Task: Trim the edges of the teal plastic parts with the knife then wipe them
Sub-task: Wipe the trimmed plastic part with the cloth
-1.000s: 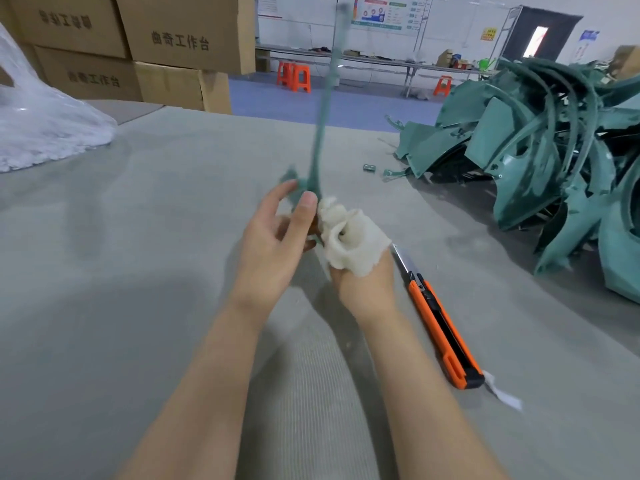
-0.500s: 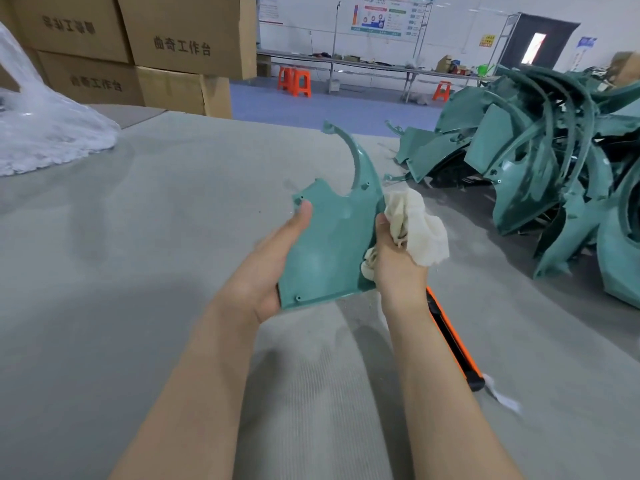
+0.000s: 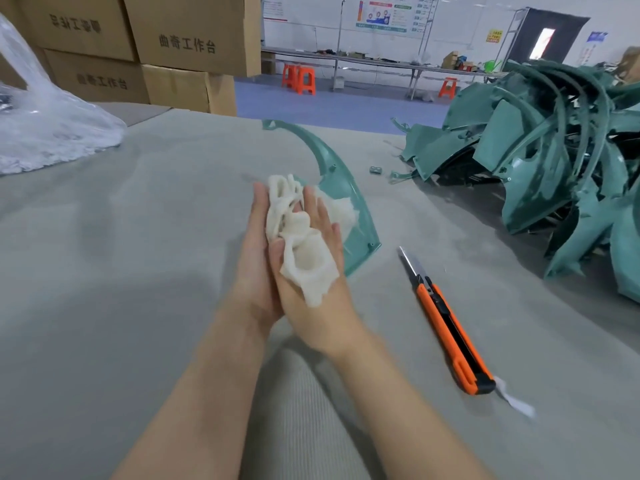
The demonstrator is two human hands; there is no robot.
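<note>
My left hand (image 3: 254, 261), fingers straight, presses flat against my right hand (image 3: 311, 289), which pinches the white cloth (image 3: 304, 258) between thumb and fingers. The teal plastic part (image 3: 346, 188) shows just behind both hands. The orange knife (image 3: 450, 327) lies apart on the grey table (image 3: 138, 271), to their right.
</note>
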